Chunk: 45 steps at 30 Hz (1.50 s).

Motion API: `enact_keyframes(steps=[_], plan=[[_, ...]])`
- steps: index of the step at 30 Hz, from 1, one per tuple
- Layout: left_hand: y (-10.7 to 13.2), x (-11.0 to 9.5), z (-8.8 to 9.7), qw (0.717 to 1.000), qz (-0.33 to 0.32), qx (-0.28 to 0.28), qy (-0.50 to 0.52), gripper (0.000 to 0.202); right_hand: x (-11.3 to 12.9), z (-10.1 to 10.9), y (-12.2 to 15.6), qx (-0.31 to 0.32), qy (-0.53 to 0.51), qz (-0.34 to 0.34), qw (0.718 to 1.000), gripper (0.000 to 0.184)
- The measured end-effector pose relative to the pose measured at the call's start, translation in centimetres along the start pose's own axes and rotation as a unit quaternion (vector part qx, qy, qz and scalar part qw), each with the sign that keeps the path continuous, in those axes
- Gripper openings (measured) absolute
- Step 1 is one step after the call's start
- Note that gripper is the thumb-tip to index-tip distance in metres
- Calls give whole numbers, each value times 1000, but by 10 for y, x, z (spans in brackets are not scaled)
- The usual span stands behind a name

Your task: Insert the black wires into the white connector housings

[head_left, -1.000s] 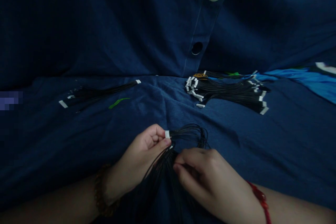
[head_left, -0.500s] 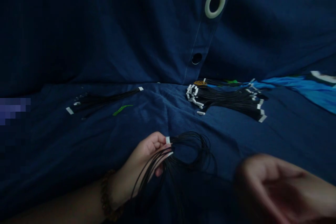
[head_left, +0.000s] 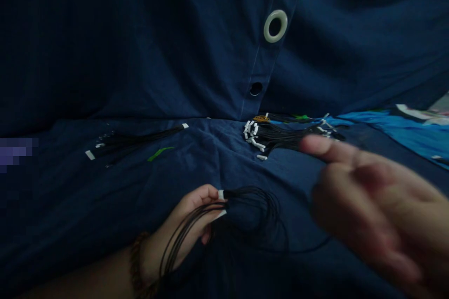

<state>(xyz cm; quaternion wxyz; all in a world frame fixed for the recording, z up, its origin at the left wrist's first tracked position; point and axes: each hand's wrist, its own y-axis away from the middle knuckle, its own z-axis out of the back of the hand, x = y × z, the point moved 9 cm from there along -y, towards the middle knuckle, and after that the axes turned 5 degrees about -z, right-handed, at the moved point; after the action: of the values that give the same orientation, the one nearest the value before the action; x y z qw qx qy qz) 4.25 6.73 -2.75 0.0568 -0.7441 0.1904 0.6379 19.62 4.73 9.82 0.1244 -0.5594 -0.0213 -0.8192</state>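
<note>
My left hand (head_left: 191, 217) is closed on a looped bunch of thin black wires (head_left: 252, 215) with small white connectors at their ends, low in the middle of the view. A beaded bracelet sits on that wrist. My right hand (head_left: 372, 205) is raised at the right, blurred by motion, fingers stretched out and apart, holding nothing. Its fingertips lie in front of a pile of black wires with white connectors (head_left: 280, 135) further back.
Everything lies on dark blue cloth (head_left: 105, 205), which rises behind with a pale ring eyelet (head_left: 275, 25) and a dark eyelet hole (head_left: 256, 88). A smaller bundle of wires (head_left: 133, 142) and a green strip (head_left: 159, 153) lie at left. Light blue fabric (head_left: 396, 126) shows at right.
My right hand has let go of the wire bunch and swung up and to the right, opening. My left hand keeps its hold. The view has tilted upward a little.
</note>
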Motion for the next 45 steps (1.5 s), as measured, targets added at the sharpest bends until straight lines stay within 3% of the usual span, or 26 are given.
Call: enact_keyframes(steps=[2,4,8,12,14,21,28,32,35,40,45], plan=[[2,2,-5,999,17,23,18,10,6,-34,-2,61,19,7,998,11],[4,4,-8,998,32,41,46,18,6,-54,0,78,123,37,989,7],[6,8,-6,995,48,50,73,31,1,-55,8,-6,293,141,946,12],[8,9,-7,991,64,48,106,34,10,-58,20,-54,340,258,903,16],[8,9,-6,990,64,35,118,35,15,-59,22,-76,343,284,892,17],[8,8,-7,992,47,59,101,33,7,-67,16,-19,351,241,905,21],[8,1,-12,990,25,94,101,29,10,-62,20,-51,370,248,894,24],[8,2,-14,989,32,97,109,29,7,-63,18,-44,363,244,898,34],[8,0,-15,988,35,99,117,28,9,-64,19,-60,383,257,886,39],[8,1,-12,988,33,89,124,24,13,-68,17,-23,395,244,885,51],[8,4,-11,987,26,91,127,24,17,-64,20,-53,387,276,878,40]])
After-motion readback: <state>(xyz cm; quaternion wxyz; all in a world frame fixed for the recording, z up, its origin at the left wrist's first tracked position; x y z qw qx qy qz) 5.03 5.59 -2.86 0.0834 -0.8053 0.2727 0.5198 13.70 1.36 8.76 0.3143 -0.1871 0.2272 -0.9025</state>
